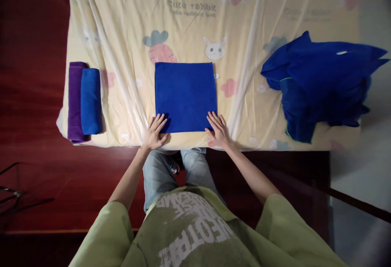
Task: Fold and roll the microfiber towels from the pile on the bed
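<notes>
The left hand (154, 132) is laid flat and open on the near left corner of the folded blue towel (185, 96). The right hand (218, 129) is laid flat and open on its near right corner. Nothing is gripped. The towel is spread on the yellow sheet (128, 35). Left of the towel, two rolled towels (84, 101) are seen. Right of it, a blue heap (317, 84) is piled.

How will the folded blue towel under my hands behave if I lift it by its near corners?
The folded blue towel lies flat and soft-looking, so it would probably sag and partly unfold. It looks like thin cloth, so likely light. The left hand and right hand rest on its near corners; pushed, it may bunch on the wrinkled bedsheet.
</notes>
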`<action>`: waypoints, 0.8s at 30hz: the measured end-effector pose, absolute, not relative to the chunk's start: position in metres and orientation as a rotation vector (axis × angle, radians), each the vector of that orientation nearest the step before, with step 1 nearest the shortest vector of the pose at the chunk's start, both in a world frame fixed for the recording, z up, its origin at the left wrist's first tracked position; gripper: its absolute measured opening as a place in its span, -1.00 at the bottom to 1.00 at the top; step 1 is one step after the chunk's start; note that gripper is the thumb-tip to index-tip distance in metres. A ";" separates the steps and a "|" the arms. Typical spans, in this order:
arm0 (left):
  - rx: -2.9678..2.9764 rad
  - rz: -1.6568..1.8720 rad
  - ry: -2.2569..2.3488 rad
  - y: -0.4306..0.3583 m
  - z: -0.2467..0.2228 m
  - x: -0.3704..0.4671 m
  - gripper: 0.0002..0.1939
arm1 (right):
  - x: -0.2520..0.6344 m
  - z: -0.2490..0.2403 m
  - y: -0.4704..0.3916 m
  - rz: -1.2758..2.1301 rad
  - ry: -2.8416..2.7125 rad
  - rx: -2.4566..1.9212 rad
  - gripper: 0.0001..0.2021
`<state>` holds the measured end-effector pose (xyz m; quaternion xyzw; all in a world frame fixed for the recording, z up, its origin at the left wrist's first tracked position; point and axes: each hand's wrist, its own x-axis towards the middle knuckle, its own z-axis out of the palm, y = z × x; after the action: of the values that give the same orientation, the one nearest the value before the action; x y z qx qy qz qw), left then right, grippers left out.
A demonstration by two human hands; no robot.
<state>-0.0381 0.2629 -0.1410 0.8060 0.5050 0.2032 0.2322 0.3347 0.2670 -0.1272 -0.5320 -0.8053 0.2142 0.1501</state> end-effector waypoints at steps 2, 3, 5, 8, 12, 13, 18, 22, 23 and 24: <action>2.213 0.582 1.335 0.260 -0.141 -0.044 -0.30 | 0.349 -0.131 0.266 0.671 -2.329 -1.334 -0.43; 2.202 0.592 1.341 0.259 -0.141 -0.045 -0.32 | 0.355 -0.134 0.266 0.681 -2.309 -1.277 -0.46; 2.166 0.608 1.406 0.257 -0.145 -0.046 -0.36 | 0.362 -0.141 0.265 0.667 -2.235 -1.271 -0.52; 2.119 0.646 1.498 0.255 -0.154 -0.046 -0.45 | 0.363 -0.151 0.265 0.649 -2.152 -1.339 -0.56; 2.109 0.708 1.501 0.251 -0.167 -0.050 -0.52 | 0.362 -0.158 0.265 0.677 -2.079 -1.400 -0.56; 2.106 0.716 1.499 0.250 -0.169 -0.052 -0.53 | 0.363 -0.159 0.266 0.688 -2.060 -1.417 -0.55; 2.079 0.832 1.491 0.250 -0.172 -0.051 -0.56 | 0.365 -0.158 0.265 0.716 -1.985 -1.428 -0.53; 2.045 0.863 1.517 0.253 -0.165 -0.046 -0.56 | 0.363 -0.156 0.263 0.690 -1.953 -1.408 -0.51; 2.029 0.859 1.532 0.253 -0.162 -0.045 -0.56 | 0.362 -0.156 0.263 0.680 -1.949 -1.418 -0.51; 2.008 0.860 1.551 0.253 -0.160 -0.044 -0.56 | 0.362 -0.157 0.263 0.670 -1.947 -1.429 -0.52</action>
<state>-0.0442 0.2529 -0.1596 0.7297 0.5634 0.3125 0.2292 0.3618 0.2629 -0.1574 -0.5416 -0.7381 0.2540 0.3122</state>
